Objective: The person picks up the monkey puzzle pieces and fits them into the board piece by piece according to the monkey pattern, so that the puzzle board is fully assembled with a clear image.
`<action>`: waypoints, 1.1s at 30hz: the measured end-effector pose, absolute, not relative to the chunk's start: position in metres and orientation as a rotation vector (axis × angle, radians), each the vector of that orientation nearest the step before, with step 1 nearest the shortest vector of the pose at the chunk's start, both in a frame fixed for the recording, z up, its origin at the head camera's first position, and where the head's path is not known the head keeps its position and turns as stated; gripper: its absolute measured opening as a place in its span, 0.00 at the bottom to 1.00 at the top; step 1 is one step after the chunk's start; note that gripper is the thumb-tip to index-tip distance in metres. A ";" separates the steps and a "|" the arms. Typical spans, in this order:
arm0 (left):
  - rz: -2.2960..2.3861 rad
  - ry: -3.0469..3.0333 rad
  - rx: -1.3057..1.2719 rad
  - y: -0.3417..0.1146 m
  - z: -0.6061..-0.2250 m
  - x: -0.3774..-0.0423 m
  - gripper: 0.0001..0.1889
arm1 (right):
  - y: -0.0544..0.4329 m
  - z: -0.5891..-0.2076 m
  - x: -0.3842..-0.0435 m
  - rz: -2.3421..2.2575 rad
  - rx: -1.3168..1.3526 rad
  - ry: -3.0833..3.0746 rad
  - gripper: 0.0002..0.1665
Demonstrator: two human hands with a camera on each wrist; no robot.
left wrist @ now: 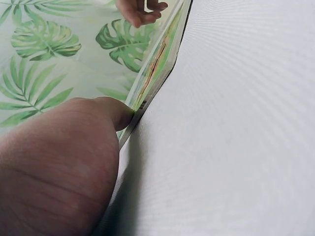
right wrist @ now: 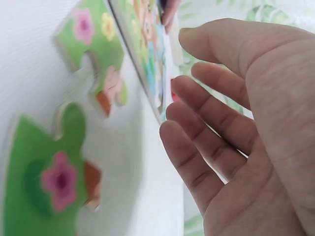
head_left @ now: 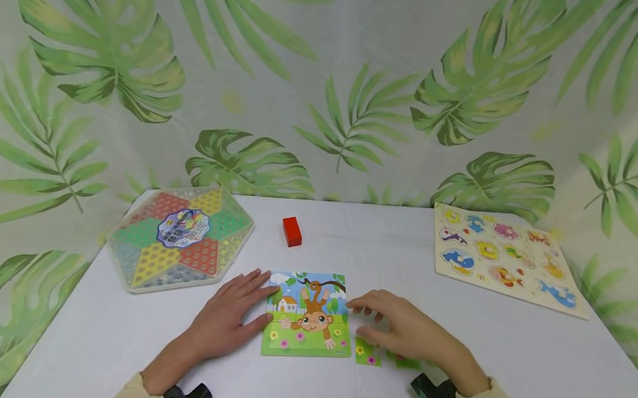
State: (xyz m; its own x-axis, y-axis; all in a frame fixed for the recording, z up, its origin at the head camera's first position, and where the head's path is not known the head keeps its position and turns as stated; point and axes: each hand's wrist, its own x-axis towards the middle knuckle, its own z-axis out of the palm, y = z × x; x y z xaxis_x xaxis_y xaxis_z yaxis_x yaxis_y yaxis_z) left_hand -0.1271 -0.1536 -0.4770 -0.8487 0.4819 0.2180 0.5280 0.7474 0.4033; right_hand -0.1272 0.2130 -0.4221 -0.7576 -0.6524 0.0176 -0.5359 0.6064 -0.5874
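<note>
A square monkey jigsaw puzzle (head_left: 312, 346) lies flat on the white table between both hands. My left hand (head_left: 233, 320) is at its left side, fingers spread, index fingertip and thumb resting at the edge. In the left wrist view the thumb touches the puzzle's side (left wrist: 147, 98). My right hand (head_left: 399, 327) hovers by the right edge with loosely bent fingers and holds nothing. Under it lie loose jigsaw pieces; one (head_left: 367, 352) is green with flowers, another (head_left: 408, 362) is partly hidden by the hand. The right wrist view shows two such pieces, one with a pink flower (right wrist: 59, 182).
Behind the puzzle stands a small red block (head_left: 292, 231). A hexagonal Chinese checkers set (head_left: 225, 265) lies at the back left, and a wooden sea-animal peg puzzle (head_left: 471, 274) at the back right. A leaf-patterned cloth (head_left: 362, 183) hangs along the table's far edge.
</note>
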 end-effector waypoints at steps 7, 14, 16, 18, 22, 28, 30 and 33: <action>-0.699 -2.841 -0.826 -0.153 -0.477 -0.127 0.28 | 0.223 -0.424 -0.116 -0.820 -0.962 2.648 0.23; -0.697 -2.846 -0.823 -0.153 -0.476 -0.127 0.28 | 0.230 -0.428 -0.110 -0.767 -0.940 2.671 0.26; -0.699 -2.848 -0.822 -0.153 -0.476 -0.127 0.28 | 0.231 -0.430 -0.108 -0.744 -0.924 2.676 0.28; -0.699 -2.850 -0.821 -0.153 -0.476 -0.127 0.28 | 0.231 -0.431 -0.107 -0.716 -0.907 2.681 0.30; -0.700 -2.851 -0.818 -0.153 -0.476 -0.127 0.28 | 0.233 -0.432 -0.106 -0.683 -0.897 2.681 0.33; -0.697 -2.856 -0.813 -0.153 -0.476 -0.127 0.28 | 0.233 -0.432 -0.105 -0.710 -0.898 2.644 0.32; -0.695 -2.856 -0.814 -0.153 -0.476 -0.127 0.28 | 0.233 -0.432 -0.105 -0.714 -0.900 2.641 0.30; -0.696 -2.851 -0.816 -0.153 -0.476 -0.127 0.28 | 0.232 -0.432 -0.105 -0.718 -0.915 2.637 0.26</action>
